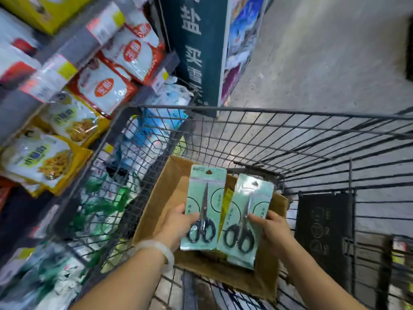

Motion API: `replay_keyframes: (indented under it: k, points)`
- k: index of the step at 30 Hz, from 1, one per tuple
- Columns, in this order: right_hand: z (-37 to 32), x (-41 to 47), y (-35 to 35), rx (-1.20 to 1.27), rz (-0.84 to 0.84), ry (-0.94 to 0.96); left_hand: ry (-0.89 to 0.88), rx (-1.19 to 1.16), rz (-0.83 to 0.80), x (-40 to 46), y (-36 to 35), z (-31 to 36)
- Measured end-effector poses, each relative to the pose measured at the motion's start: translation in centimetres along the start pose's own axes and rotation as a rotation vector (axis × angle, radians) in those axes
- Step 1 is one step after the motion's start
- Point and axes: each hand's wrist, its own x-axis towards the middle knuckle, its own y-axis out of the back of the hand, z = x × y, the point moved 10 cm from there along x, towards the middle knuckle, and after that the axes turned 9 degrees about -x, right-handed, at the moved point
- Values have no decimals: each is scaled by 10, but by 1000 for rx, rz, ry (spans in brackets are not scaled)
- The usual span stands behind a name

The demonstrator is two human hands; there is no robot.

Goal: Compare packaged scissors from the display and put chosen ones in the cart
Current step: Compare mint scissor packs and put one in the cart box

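left hand point(178, 222): gripping left scissors pack point(204, 206)
right hand point(273, 229): gripping right scissors pack point(245, 220)
cart point(279, 139): holding cardboard box point(169, 198), yellow packet point(226, 198) inside

Shelf packets point(67, 90) at left motion-blurred, labels unreadable. Cardboard box point(169, 198) contents mostly hidden behind both scissors packs point(204, 206). Card print too small.

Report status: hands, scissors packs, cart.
Left hand grips one scissors pack; right hand grips the other pack. Both held over the cardboard box in cart. Nothing blocking.
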Motion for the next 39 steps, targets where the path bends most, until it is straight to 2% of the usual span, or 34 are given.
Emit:
replay_keyframes:
  k: [4,8,14,18,26,32,39]
  points:
    - [-70,-50,-38,-60,-88,251,-105,-74,47,-35,37,23]
    - [-110,-105,-91,-81,-202,385,-218,-195,82,-85,103,33]
    - [-112,-231,-219,-229,-470,606,-416,-486,253,-202,232,-28]
    - [-43,-338,-322,-421,-699,701,-468,-632,412,-305,323,-142]
    - [165,-570,-483,-744,-1114,788,-465,-953,854,-516,467,-412]
    - [287,-696,-553,-948,-1275,864,-440,-1139,1094,-622,510,-555]
    - [397,-784,-635,-1139,-1391,915,-513,-1370,1216,-670,559,-669]
